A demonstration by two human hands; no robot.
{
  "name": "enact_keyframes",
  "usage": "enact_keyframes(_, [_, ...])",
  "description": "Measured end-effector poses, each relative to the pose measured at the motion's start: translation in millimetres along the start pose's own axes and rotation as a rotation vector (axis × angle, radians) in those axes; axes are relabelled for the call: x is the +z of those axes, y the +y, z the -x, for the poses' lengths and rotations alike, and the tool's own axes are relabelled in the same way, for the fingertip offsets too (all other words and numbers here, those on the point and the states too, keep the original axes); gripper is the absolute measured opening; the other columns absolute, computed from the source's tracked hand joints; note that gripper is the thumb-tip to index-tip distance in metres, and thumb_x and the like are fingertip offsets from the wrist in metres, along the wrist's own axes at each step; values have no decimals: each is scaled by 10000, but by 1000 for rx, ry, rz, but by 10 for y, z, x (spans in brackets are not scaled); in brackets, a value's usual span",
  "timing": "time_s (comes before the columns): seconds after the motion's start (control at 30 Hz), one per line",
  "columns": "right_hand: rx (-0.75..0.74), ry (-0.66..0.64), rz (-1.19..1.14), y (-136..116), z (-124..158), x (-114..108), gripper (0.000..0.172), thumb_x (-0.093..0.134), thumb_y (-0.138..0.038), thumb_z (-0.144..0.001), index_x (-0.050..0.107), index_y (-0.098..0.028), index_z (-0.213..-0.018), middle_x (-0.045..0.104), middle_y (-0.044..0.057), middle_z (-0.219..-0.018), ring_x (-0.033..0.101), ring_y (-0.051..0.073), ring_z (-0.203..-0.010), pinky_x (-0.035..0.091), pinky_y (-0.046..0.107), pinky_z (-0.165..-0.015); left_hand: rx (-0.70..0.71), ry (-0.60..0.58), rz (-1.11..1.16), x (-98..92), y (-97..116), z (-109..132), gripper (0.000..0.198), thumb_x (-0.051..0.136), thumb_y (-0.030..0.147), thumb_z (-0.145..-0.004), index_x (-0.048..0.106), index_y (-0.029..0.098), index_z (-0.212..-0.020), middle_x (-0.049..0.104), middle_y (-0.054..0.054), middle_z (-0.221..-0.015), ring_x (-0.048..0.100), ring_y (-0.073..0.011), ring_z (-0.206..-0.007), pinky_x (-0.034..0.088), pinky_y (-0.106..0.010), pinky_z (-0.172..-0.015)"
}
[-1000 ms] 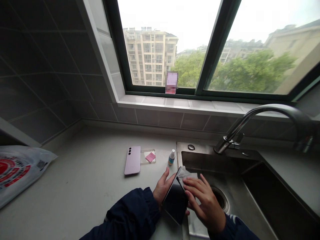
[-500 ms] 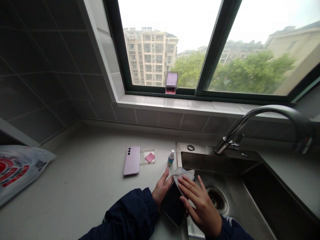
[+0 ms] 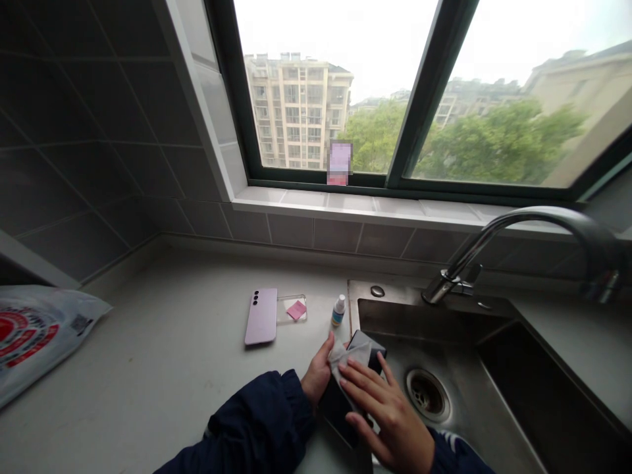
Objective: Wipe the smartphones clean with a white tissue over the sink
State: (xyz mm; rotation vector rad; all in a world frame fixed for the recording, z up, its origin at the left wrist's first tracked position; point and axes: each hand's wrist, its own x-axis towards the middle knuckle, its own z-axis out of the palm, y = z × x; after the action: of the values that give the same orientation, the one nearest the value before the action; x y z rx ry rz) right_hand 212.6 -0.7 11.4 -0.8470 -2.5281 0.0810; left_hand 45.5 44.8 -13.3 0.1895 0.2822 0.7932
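Note:
My left hand (image 3: 318,375) is closed around the left side of a dark phone (image 3: 336,405), which is tilted over the edge between the counter and the sink. A thin white wipe (image 3: 358,355) lies on the phone's dark face. My right hand (image 3: 388,408) presses the wipe there with nearly straight fingers; its thumb side is near the phone's lower right edge. Just beyond my left thumb stands a small white-capped bottle (image 3: 338,311). A lilac phone (image 3: 261,317) lies back up farther left, beside a clear phone case (image 3: 282,309) with a pink square (image 3: 297,310) on it.
To the right are the steel sink (image 3: 464,359) with its drain (image 3: 427,395), and a curved chrome faucet (image 3: 494,230). A printed plastic bag (image 3: 39,336) lies at the far left of the counter (image 3: 162,368). Behind runs a tiled window sill (image 3: 350,201).
My right hand and the wipe have slid a little left across the phone, uncovering its upper right corner. My left hand stays in nearly the same place.

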Motion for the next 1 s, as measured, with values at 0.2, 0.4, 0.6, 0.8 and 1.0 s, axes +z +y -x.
enact_keyframes(0.2, [161,26,155,238,71,48,531,510,-286,-954,386,-225,-1467,469,90,-1461,409,259,-1379,56,558,-1187,0,-76,-96,54,38,60,703,361,627,-909,489,115,-1373,667,-133,-1129,586,-256,-1127,352,-359,-1046])
enact_keyframes(0.4, [183,8,154,249,80,32,627,523,-352,-942,302,-204,-1510,391,110,-1509,336,290,-1416,108,568,-1178,53,-87,-184,82,-15,64,634,358,554,-940,452,141,-1412,622,-110,-1272,467,-245,-1301,246,-351,-1144])
enact_keyframes(0.6, [143,-32,158,211,67,60,688,524,-368,-940,233,-171,-1532,321,120,-1542,270,297,-1442,93,556,-1182,64,-81,-237,17,-52,66,619,355,543,-947,489,129,-1387,596,-105,-1309,411,-220,-1349,201,-317,-1164])
enact_keyframes(0.8, [232,64,177,251,81,102,614,485,-305,-960,258,-211,-1524,396,104,-1507,321,287,-1423,208,577,-1150,12,-54,-235,51,-22,90,675,356,596,-925,447,144,-1418,586,-110,-1314,457,-246,-1308,240,-336,-1146])
enact_keyframes(1.0, [141,67,176,252,89,71,514,524,-254,-941,419,-220,-1443,455,70,-1475,350,268,-1412,135,543,-1184,17,-136,-155,55,1,87,706,313,612,-925,436,126,-1422,598,-141,-1276,496,-269,-1259,291,-363,-1113])
